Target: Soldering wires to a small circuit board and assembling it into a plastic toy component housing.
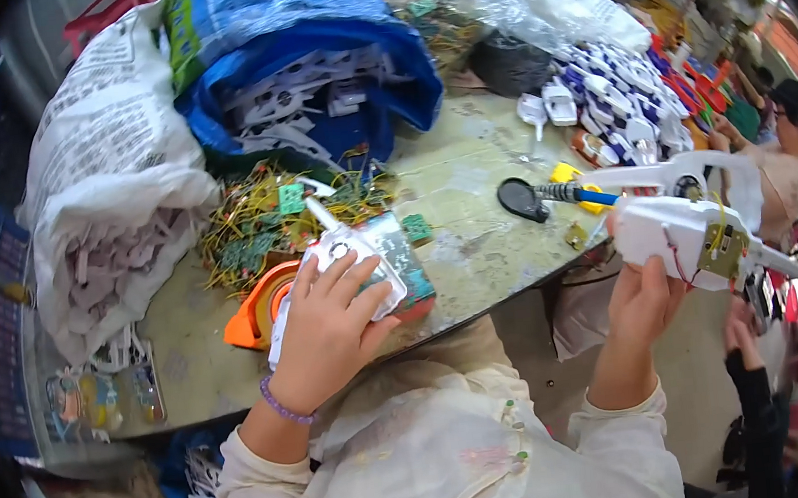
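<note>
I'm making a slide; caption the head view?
Left hand on a white plastic casing, right hand holding a white plastic shell with a green circuit board, at a worn pale-green table.

Under the left hand (pixel 333 319) is a white casing (pixel 386 294), a purple bead bracelet (pixel 286 404) rings its wrist, and to its left shows an orange tape dispenser (pixel 244 326). Beyond that hand spread yellow, red-flecked wires (pixel 239 203) among green circuit boards (pixel 262 244), a bright blue sack (pixel 413 58) and a white sack (pixel 108 114) with rows of dark print. The right hand (pixel 641 309) holds a white shell (pixel 654 227) with an olive-green board (pixel 723 249), a blue-and-black ribbed rod (pixel 560 193) lies left of it, and farther beyond heap white and violet parts (pixel 626 94).
</note>
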`<state>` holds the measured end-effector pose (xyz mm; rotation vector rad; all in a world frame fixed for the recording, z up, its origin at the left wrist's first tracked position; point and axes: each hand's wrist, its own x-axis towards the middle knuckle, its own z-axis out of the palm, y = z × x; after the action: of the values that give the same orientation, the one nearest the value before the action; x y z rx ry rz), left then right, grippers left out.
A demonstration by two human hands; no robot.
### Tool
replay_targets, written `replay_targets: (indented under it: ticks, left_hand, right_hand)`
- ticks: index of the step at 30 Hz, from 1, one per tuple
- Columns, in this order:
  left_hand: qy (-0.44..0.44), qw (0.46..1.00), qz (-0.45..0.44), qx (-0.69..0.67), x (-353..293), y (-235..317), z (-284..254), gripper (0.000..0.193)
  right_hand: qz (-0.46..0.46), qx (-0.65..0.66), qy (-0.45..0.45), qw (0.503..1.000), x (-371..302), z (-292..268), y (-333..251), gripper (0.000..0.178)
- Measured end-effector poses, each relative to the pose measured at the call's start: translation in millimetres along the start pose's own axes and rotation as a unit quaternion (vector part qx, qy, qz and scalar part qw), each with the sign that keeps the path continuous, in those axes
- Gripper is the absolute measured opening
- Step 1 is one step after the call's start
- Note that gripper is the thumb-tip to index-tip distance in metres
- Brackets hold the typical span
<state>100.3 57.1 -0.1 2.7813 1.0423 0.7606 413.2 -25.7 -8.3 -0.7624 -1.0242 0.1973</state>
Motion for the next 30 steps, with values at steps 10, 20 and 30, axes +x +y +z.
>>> replay_targets:
  ticks: [10, 20, 30]
  left_hand:
    - [0.067, 0.997, 0.007, -0.028, -13.2, -13.9, 5.7, 0.018]
    - [0.041, 0.999, 0.021, -0.016, -9.6, -9.4, 7.2, 0.026]
    - [0.073, 0.997, 0.007, 0.023, -29.5, -7.5, -12.4, 0.042]
  right_hand:
    - [0.295, 0.081, -0.237, 0.922, -0.8, 57.2, 12.8, 0.027]
    - [0.187, 0.063, -0.297, 0.934, 7.4, 31.1, -10.7, 0.031]
    - [0.062, -0.005, 0.090, 0.994, 80.6, -85.7, -18.9, 0.045]
